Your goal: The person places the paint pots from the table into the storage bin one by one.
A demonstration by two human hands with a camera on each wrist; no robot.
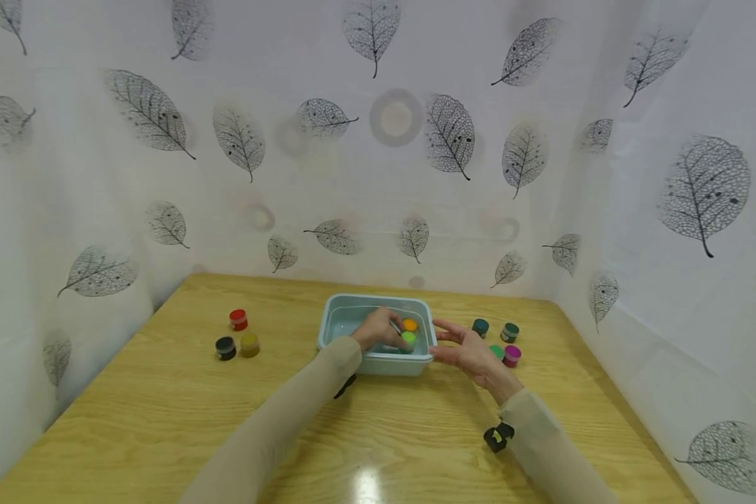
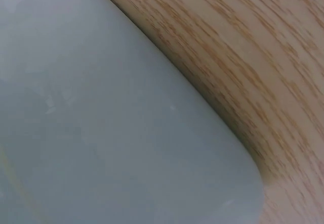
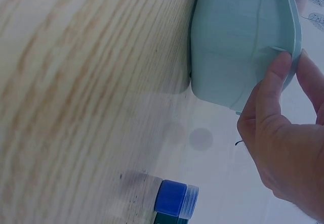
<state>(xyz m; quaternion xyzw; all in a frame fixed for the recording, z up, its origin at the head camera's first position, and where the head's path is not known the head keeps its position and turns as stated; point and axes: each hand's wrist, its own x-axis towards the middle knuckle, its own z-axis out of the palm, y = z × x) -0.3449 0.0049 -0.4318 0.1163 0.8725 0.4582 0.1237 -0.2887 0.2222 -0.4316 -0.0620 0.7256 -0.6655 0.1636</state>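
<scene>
A pale blue-grey plastic bin (image 1: 378,365) stands on the wooden table. My left hand (image 1: 375,329) reaches inside it, thumb and fingers curled at a small paint jar with a light green lid (image 1: 408,338). Just behind that jar is another with an orange lid (image 1: 410,325). At the bin's right end, my right hand (image 1: 472,355) holds the rim between thumb and fingers, as the right wrist view shows closely. The left wrist view shows only the bin's outer wall (image 2: 126,123) and the table; the left hand is out of sight there.
To the left stand red (image 1: 238,320), black (image 1: 225,348) and yellow (image 1: 249,344) paint jars. Beyond the right hand are dark blue (image 1: 480,327), dark green (image 1: 510,332), green (image 1: 496,351) and magenta (image 1: 512,355) ones. A leaf-print curtain (image 1: 378,203) surrounds the table.
</scene>
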